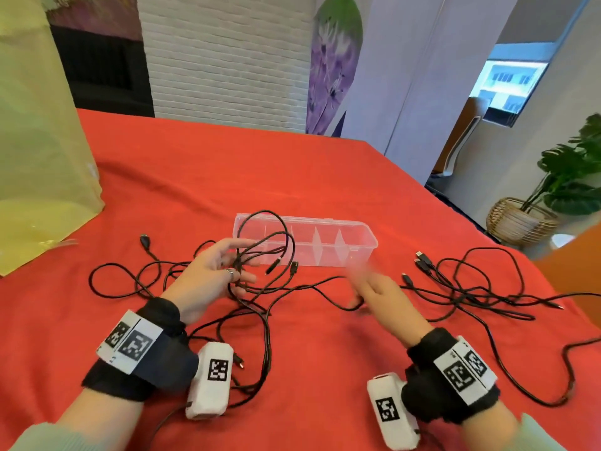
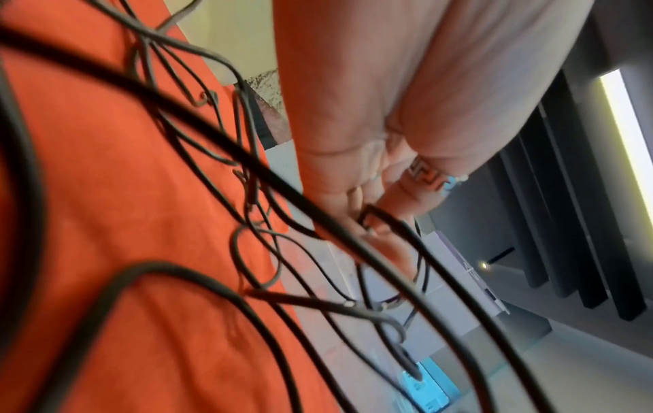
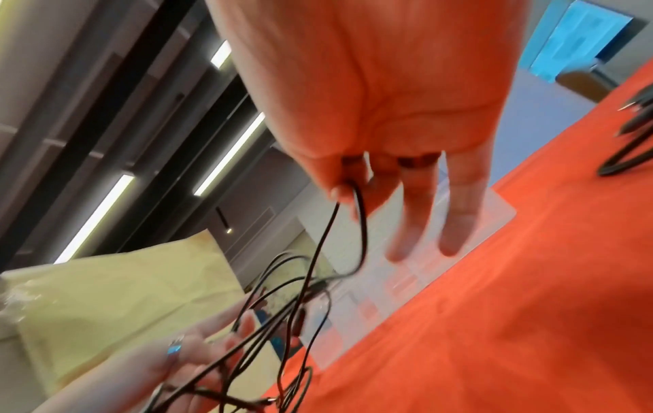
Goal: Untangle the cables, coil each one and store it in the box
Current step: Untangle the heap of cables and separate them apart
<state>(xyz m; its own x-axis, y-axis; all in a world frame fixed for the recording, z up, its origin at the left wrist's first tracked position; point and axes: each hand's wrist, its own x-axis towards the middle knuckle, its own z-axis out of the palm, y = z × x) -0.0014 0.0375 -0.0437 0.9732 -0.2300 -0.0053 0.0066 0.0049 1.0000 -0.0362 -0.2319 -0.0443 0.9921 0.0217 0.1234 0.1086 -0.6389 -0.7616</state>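
Several black cables (image 1: 260,307) lie tangled on the red tablecloth. My left hand (image 1: 234,268) is raised palm up in front of the clear divided box (image 1: 325,220). It holds a few cable loops (image 1: 276,236) that rise from between its fingers, with plugs dangling toward the box. In the left wrist view a cable bend (image 2: 371,216) hooks round a finger. My right hand (image 1: 364,288), blurred, is low over the cloth. Its thumb and forefinger pinch one black cable (image 3: 357,223) that runs to the left hand (image 3: 198,360), while its other fingers stay straight.
A second tangle of black cables (image 1: 471,288) with several plugs lies at the right, trailing toward the table's right edge. A loose loop (image 1: 113,278) lies at the left. A yellow plastic bag (image 1: 39,157) stands at the far left. A potted plant (image 1: 569,177) stands beyond the table.
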